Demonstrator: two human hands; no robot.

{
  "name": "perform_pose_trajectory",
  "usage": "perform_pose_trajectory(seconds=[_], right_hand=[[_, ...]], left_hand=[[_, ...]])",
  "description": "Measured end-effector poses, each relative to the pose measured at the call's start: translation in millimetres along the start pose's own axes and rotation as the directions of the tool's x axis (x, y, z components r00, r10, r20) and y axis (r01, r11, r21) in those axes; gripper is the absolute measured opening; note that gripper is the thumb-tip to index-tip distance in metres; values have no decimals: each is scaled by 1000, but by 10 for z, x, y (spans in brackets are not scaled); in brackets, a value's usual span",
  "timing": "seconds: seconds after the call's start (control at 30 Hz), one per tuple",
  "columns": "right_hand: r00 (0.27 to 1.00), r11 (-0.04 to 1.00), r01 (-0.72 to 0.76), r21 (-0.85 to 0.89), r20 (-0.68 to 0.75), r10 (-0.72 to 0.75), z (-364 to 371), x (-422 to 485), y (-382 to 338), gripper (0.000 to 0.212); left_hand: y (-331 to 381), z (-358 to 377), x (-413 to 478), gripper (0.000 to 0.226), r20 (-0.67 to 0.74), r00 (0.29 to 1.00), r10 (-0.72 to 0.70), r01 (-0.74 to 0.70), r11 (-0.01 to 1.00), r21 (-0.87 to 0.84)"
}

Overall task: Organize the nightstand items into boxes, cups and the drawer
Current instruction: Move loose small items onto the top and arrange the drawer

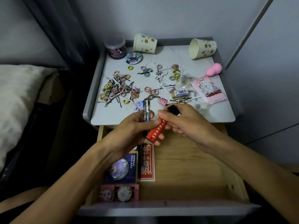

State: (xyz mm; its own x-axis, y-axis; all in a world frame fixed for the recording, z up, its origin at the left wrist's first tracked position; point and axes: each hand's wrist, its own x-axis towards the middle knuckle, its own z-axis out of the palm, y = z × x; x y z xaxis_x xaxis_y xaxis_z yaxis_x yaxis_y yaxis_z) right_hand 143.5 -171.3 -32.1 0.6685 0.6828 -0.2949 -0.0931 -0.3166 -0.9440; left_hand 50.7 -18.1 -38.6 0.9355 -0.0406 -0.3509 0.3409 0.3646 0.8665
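**A:** Entry one, left hand (129, 131)?
**B:** Forearm enters from lower left, palm turned up above the drawer's back edge. Its fingers grip a clear lighter (146, 109), held upright, and support the low end of a red lighter (156, 130).

**A:** Entry two, right hand (186, 122)?
**B:** Enters from lower right, back of the hand up. Thumb and fingers pinch the red lighter's black top. The lighter slants between both hands.

**A:** Entry three, edges?
**B:** Table (178, 52): raised grey rim at back and sides, front edge flat. Hair ties (113, 89) and pins lie scattered. Left paper cup (144, 43) and right paper cup (202, 47) lie tipped over near the back rim.

**A:** Entry four, room?
**B:** Drawer (186, 167) stands pulled out. Cards and badges line its left side, with bare wood across the middle and right.
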Motion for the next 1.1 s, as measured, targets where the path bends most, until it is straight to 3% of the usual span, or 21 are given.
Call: perform_pose_trajectory(seconds=[0.1,0.2,0.3,0.4,0.53,0.67,0.77,0.9,1.0,1.1], right_hand=[[995,994,-75,78,-64,80,21,11,41,33],[979,924,-154,349,-75,192,-8,45,89,51],[979,838,-153,524,-34,200,5,54,153,38],[985,798,-145,584,12,170,41,38,172,26],[993,908,-105,406,-2,115,-3,35,163,27],[995,905,-77,418,-28,97,10,77,135,29],[997,947,-53,315,-39,69,7,94,136,22],[997,979,-57,194,-36,66,21,51,138,12],[996,994,-41,105,-74,49,21,42,135,13],[997,989,-35,144,-69,45,13,45,118,14]], left_hand=[[-36,-14,-10,18,-22,1000,3,-2,1000,24],[-93,-5,-12,15,-127,991,45,-33,995,92],[-119,4,16,4,-216,971,106,-72,984,162],[-124,17,25,16,-242,960,139,-101,981,163],[-95,42,44,31,-262,953,153,-99,973,209],[-97,21,54,30,-223,963,148,-113,981,159],[-96,4,40,41,-154,985,83,-70,994,88],[-82,-23,23,33,-9,1000,-27,27,998,58],[-94,-41,19,22,-18,999,-35,37,995,92],[-87,-39,27,27,-18,999,-41,42,996,84]])
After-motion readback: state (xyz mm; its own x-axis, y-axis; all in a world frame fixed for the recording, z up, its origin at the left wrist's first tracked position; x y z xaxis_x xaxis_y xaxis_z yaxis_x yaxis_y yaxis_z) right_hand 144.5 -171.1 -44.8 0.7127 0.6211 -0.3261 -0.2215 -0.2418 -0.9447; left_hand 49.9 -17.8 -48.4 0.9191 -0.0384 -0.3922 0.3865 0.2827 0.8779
